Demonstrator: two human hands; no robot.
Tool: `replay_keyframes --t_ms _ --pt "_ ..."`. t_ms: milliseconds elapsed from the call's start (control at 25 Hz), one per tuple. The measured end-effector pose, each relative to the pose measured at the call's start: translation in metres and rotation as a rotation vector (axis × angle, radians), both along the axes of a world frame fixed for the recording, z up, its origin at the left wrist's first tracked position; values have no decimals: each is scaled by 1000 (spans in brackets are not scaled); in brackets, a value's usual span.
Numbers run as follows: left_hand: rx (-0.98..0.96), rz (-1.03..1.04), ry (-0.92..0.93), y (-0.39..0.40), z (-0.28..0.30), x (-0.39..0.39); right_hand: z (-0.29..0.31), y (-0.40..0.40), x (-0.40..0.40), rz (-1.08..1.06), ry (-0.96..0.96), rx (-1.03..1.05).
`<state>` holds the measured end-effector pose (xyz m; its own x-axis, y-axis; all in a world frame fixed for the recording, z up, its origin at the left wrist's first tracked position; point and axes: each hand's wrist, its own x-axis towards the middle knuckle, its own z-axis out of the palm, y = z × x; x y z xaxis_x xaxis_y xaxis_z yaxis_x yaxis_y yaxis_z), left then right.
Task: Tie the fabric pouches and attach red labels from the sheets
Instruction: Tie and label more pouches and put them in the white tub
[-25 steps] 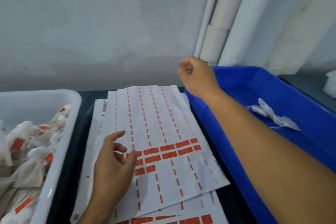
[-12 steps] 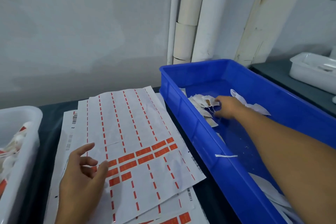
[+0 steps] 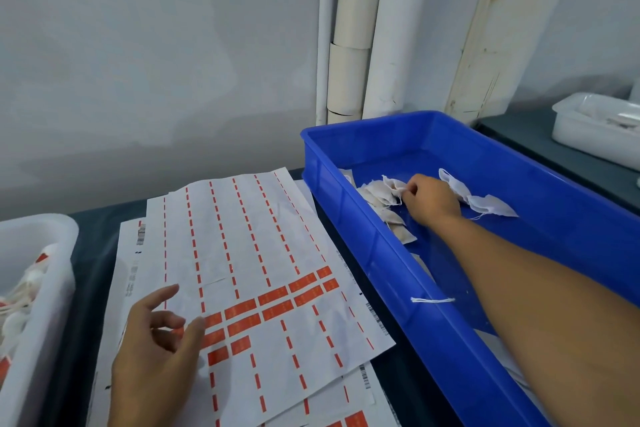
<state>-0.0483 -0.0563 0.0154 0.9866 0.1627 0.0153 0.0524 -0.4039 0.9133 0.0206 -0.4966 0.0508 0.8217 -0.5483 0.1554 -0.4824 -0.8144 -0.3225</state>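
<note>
Risk comes first from the blue bin (image 3: 540, 184), the biggest thing near the right hand (image 3: 431, 201). The fabric pouches (image 3: 384, 196) lie in a loose heap just under the fingertips, with strings crossing, so I think the hand can lift two pouches together, or a string can catch on a neighbour and drag it over the bin wall. A loose white string (image 3: 433, 300) already lies on the near rim, beside the forearm, and the arm may sweep it to the floor.

The label sheets (image 3: 263, 253) lie in a pile under and ahead of the left hand (image 3: 156, 354). The top sheet is held by nothing firm, so a careless move may slide it and bend the remaining red labels (image 3: 277, 305), which lie just to the right of the fingertips.

At the far left, well apart from both hands, the white tray (image 3: 38, 239) holds pouches that already carry red labels.

The right fingers are curled and pressed together, and they pinch the top edge of one pouch in the heap. Another white pouch (image 3: 485, 203) lies behind the knuckles, not touched.

The left fingers are spread and relaxed, a little bent, over the top sheet. They hold nothing; whether the tips touch the paper I cannot tell.
</note>
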Motion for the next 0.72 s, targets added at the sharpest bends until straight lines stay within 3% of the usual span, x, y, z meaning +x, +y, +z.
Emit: replay_keyframes --t_ms 160,440,560,720 --pt "-11 13 -14 1 -1 -1 2 -7 -4 -69 -190 227" --pt "-29 15 -7 1 -3 -1 47 35 -1 -104 -665 414" --pt "-51 4 -35 1 3 -4 84 79 4 44 -793 515" --pt "-165 -45 -84 1 14 -12 129 169 4 418 -803 667"
